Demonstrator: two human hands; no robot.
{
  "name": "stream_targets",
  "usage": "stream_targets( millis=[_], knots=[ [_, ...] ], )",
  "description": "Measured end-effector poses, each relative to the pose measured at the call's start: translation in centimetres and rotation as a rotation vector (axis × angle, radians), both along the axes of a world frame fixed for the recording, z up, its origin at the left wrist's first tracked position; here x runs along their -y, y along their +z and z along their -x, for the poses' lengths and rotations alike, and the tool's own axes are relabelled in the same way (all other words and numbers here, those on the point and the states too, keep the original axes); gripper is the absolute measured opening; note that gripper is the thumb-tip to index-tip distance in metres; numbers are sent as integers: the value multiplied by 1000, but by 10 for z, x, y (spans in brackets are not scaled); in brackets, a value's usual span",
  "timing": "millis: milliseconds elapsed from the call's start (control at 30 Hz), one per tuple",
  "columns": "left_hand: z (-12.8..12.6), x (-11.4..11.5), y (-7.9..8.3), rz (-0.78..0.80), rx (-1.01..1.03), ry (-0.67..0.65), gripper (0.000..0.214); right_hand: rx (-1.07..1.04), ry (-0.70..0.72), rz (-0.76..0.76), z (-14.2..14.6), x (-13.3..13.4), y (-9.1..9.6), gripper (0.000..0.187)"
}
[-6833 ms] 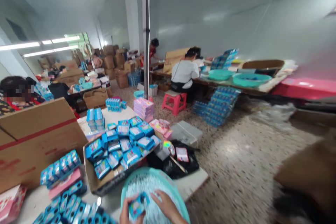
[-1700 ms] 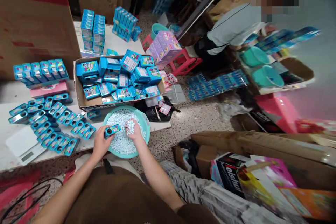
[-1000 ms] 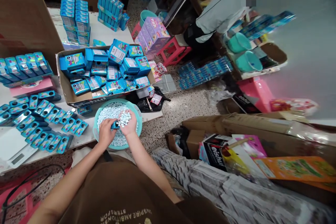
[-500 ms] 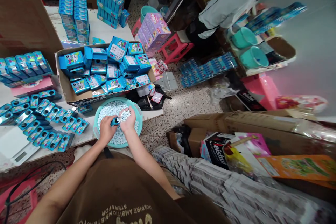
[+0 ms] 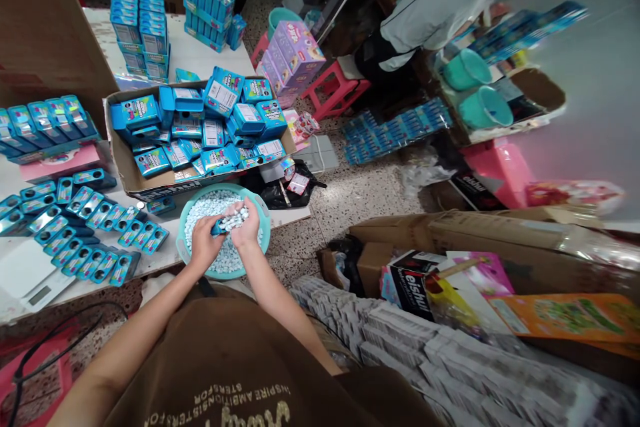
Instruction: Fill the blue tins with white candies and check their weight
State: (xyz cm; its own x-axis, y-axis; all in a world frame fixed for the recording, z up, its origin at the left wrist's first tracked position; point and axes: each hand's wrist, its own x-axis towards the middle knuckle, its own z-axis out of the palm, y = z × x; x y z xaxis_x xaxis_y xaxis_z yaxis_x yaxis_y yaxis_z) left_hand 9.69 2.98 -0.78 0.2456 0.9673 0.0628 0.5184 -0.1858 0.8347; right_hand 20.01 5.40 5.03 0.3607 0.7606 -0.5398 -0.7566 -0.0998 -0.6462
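Two bare hands work together over a teal plastic basin point(image 5: 220, 274) heaped with pale round candies point(image 5: 207, 213). The left hand point(image 5: 203, 245) is curled shut around a small blue tin point(image 5: 218, 229), leaving only one end showing. The right hand point(image 5: 246, 225) is cupped, its fingers half closed over a mound of candies pressed up against the tin. The candies look small, hard and light — apt to roll and slip between fingers — while the stiff tin would be best held by its narrow sides. The basin sits at the front edge of a white table point(image 5: 170, 241). Rows of open blue tins point(image 5: 95, 230) lie to its left, a cardboard tray of blue boxes point(image 5: 170, 189) sits just beyond its far rim, and speckled terrazzo floor point(image 5: 300, 240) spreads to its right — the roomiest side.
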Motion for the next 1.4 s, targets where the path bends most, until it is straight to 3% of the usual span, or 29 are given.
stream_targets(
  millis=[167,367,667,800,1067,1233,1400],
  knots=[
    [-2,1,2,5,3,-2,39,-71,-22,-38,0,1,-2,31],
    [-6,1,3,74,85,40,37,35,23,-120,-1,6,-2,35],
    [-8,4,2,14,47,28,38,201,60,-146,-3,12,-3,20],
    [-8,6,4,-51,17,-24,41,249,35,-91,-3,13,-1,24],
    [-14,13,3,75,45,45,41,138,59,-105,1,17,7,26],
    [-13,13,7,40,72,38,39,59,42,-110,-1,17,9,31],
    [-12,12,8,34,51,49,34,178,68,-143,-1,21,11,40]
  ],
)
